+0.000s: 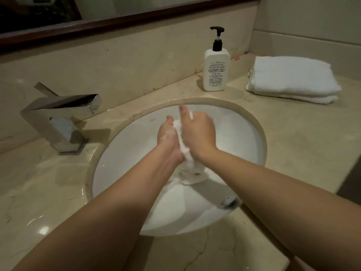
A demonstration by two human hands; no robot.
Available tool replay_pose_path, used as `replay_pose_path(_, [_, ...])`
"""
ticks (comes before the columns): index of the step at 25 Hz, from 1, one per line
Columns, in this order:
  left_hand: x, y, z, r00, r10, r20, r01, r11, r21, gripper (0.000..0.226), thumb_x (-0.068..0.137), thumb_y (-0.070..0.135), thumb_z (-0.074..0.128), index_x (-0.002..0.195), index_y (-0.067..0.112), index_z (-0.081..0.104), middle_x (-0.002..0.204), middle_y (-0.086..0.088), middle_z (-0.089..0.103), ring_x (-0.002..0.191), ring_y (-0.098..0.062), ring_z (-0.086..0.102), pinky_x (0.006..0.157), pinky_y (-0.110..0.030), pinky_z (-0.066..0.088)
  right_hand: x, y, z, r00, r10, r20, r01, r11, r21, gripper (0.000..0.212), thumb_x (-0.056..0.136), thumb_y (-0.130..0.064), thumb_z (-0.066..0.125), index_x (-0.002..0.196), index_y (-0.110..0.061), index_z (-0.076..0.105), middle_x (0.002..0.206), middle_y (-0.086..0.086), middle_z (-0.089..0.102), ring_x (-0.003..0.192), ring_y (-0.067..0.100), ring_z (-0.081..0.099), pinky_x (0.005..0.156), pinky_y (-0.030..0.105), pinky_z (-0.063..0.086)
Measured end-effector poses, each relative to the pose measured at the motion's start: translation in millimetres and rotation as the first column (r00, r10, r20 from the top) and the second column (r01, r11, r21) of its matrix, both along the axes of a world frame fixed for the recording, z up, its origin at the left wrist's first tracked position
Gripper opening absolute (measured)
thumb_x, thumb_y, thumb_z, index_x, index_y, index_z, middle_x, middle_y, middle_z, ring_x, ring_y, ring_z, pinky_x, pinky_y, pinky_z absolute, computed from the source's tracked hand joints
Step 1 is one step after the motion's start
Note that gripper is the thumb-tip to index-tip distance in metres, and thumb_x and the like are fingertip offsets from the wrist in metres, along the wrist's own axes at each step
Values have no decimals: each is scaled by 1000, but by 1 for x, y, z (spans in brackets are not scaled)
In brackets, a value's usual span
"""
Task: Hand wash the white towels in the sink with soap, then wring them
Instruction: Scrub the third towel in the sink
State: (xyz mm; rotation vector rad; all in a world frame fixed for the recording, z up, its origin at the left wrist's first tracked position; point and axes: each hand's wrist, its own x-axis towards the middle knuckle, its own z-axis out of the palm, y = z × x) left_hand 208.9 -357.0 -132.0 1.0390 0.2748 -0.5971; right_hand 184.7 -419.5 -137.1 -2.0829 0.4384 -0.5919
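While the left hand (168,136) and right hand (197,132) press together over the sink (252,137), their fingers hold a wet, soapy towel (182,145) between them.

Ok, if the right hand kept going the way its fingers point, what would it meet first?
Probably the far wall of the sink: the right hand, gripping the wet towel, points up-left toward it. Depth is unclear.

A bathroom is indicated by a round white sink (244,133) set into a marble counter (293,153), a chrome faucet (60,114), a framed mirror (48,16), and a pump soap bottle (214,69).
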Motion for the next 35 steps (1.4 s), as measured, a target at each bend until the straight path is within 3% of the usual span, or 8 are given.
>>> replay_pose_path(2, [7, 4, -1, 998, 61, 15, -61, 998, -20, 50, 111, 44, 27, 79, 13, 50, 53, -4, 60, 55, -15, 64, 62, -22, 47, -8, 15, -5, 990, 143, 15, -143, 990, -15, 61, 102, -53, 40, 68, -9, 66, 67, 9, 66, 71, 30, 64, 63, 38, 45])
replay_pose_path(6, [-3, -4, 2, 998, 59, -5, -59, 998, 39, 54, 108, 51, 32, 96, 9, 64, 80, -15, 71, 82, -25, 67, 87, -32, 51, 3, -7, 7, 997, -64, -53, 67, 996, 54, 61, 104, -52, 39, 60, -13, 52, 68, 10, 60, 75, 35, 61, 62, 35, 37])
replay_pose_path(10, [-4, 3, 0, 995, 101, -12, -101, 995, -6, 50, 109, 48, 33, 80, 13, 54, 58, -7, 63, 61, -18, 65, 69, -26, 46, -12, 16, 1, 997, 84, 3, -84, 995, 48, 60, 103, -52, 41, 62, -12, 60, 64, 8, 63, 72, 31, 63, 62, 38, 43])
replay_pose_path(16, [-15, -7, 13, 998, 41, 54, -46, 995, 92, 61, 103, 61, 37, 111, 8, 67, 111, -16, 74, 100, -29, 71, 99, -40, 52, 5, -23, 3, 999, -24, 22, 17, 964, 264, 60, 100, -51, 52, 53, -17, 37, 53, 0, 45, 58, 23, 47, 59, 36, 35])
replay_pose_path(19, [-2, 1, 11, 983, 106, 147, -146, 944, 296, 63, 96, 68, 47, 102, 8, 64, 99, -10, 77, 90, -29, 74, 90, -42, 59, -2, -20, 10, 998, 11, 66, -37, 913, 407, 55, 92, -55, 62, 59, -20, 37, 53, -3, 38, 54, 17, 38, 59, 35, 34])
replay_pose_path(25, [-1, 46, 21, 919, 48, 391, -249, 840, 482, 50, 95, 64, 54, 79, 17, 47, 68, 1, 43, 63, -19, 43, 61, -33, 35, -17, -14, 28, 967, 247, -57, -160, 769, 619, 41, 104, -45, 32, 86, -18, 57, 73, -2, 52, 70, 17, 44, 69, 33, 33])
replay_pose_path(30, [-14, 107, 19, 867, -288, 405, 74, 881, 467, 71, 76, 71, 70, 114, 11, 73, 106, -8, 78, 97, -24, 75, 89, -38, 59, -25, 7, 39, 888, 457, -44, -365, 761, 536, 33, 99, -16, 48, 67, -11, 56, 57, 0, 49, 57, 17, 43, 58, 33, 36])
replay_pose_path(35, [-20, 144, 21, 809, -297, 507, -66, 812, 580, 31, 86, 39, 78, 98, 11, 72, 80, -1, 76, 67, -14, 67, 63, -31, 50, -24, 30, 51, 779, 627, -32, -511, 663, 547, 18, 99, -8, 58, 92, 7, 67, 66, 7, 60, 58, 17, 58, 56, 28, 52])
